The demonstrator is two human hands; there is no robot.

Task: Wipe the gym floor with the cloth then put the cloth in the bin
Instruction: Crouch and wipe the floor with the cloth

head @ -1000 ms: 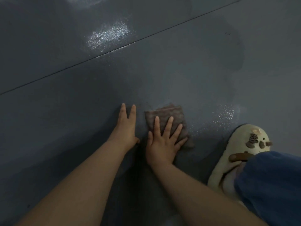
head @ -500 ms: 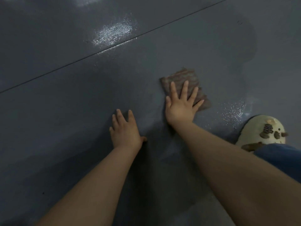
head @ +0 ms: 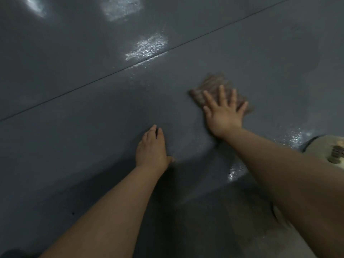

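Observation:
A folded brownish striped cloth [head: 212, 86] lies flat on the dark grey gym floor [head: 93, 118], right of centre. My right hand [head: 223, 112] presses down on it with straight, spread fingers, covering its near half. My left hand [head: 151, 148] rests flat on the bare floor, below and to the left of the cloth, fingers straight and close together. The cloth looks slightly blurred. No bin is in view.
A thin dark seam [head: 130, 68] crosses the floor diagonally from lower left to upper right. Wet, shiny patches [head: 147, 48] glint above the seam and near my right forearm. A cream slipper [head: 327, 148] sits at the right edge.
My right hand has pushed the cloth away from me and to the right across the floor. My left hand stayed planted on the floor. The slipper has slid toward the right edge of view.

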